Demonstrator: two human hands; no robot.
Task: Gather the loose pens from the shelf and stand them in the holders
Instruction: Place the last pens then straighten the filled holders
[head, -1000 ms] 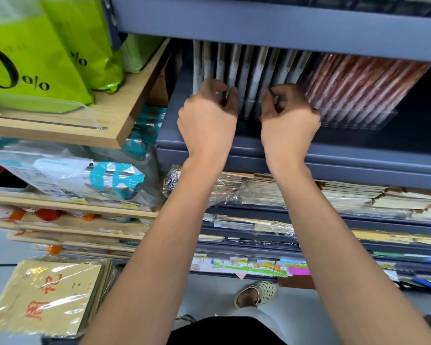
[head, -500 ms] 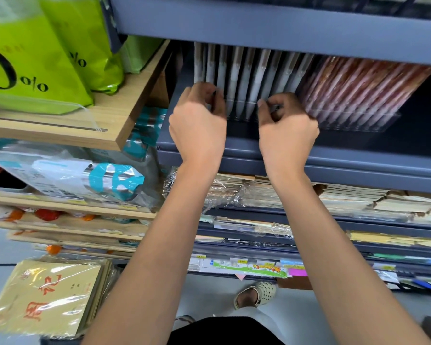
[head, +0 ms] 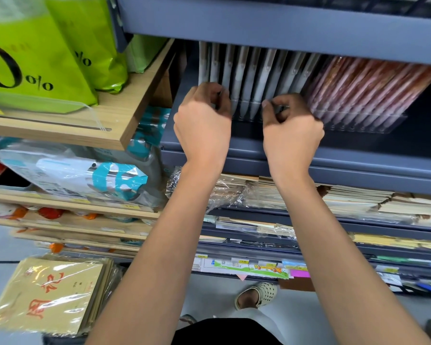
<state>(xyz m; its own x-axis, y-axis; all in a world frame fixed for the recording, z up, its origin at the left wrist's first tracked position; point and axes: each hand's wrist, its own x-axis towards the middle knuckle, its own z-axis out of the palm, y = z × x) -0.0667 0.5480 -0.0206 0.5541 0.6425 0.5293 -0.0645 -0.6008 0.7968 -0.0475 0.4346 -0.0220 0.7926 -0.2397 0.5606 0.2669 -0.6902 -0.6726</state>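
The left hand [head: 202, 123] and right hand [head: 292, 133] curl their fingers tight at the holder [head: 246, 115]; any pen they pinch is hidden. White pens [head: 255, 73] stand at 12 o'clock, and a careless nudge could topple the row.

A stationery shop, seen close at a display rack. Grey metal shelves [head: 284, 26] hold many identical white pens [head: 254, 78] standing side by side in a clear holder [head: 246, 115], with a matching row of red-brown pens [head: 358, 90] just beside them. Lower shelves carry stacks of notebooks [head: 346, 197] in plastic wrap, and small price labels [head: 243, 262] line a shelf edge. To the left, wooden shelves [head: 125, 118] bear green bags [head: 35, 58] and sealed packets [head: 85, 175]. A wrapped bundle of yellow exercise books [head: 47, 295] with red characters sits low at the left. Goods appear in multiples, all packaged.
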